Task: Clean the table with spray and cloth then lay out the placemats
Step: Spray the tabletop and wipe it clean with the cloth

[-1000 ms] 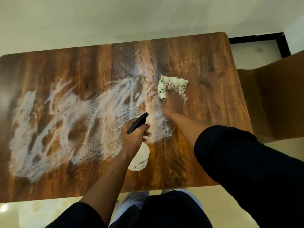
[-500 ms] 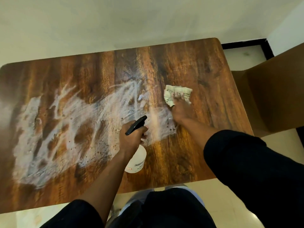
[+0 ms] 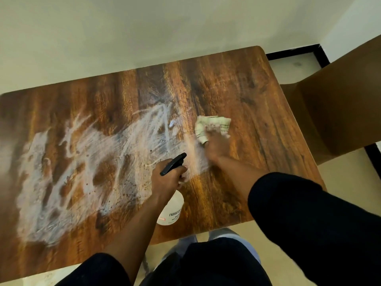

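Observation:
A dark wooden table (image 3: 257,104) carries a wide white smear of cleaner (image 3: 68,172) over its left and middle. My left hand (image 3: 168,178) grips a white spray bottle (image 3: 172,211) with a black trigger head (image 3: 173,164), standing near the front edge. Right of the smear, my right hand (image 3: 217,147) presses a crumpled white cloth with green stripes (image 3: 210,125) onto the wood. The hand and cloth are blurred with motion. No placemats are in view.
A brown chair back (image 3: 338,108) stands close against the table's right edge. A pale wall runs behind the table, with a black skirting strip (image 3: 294,52) at the far right. Light floor tiles show in front.
My right hand with the cloth has slid toward me and slightly left along the smear's right edge. The left hand and bottle stay put. The view has shifted a little.

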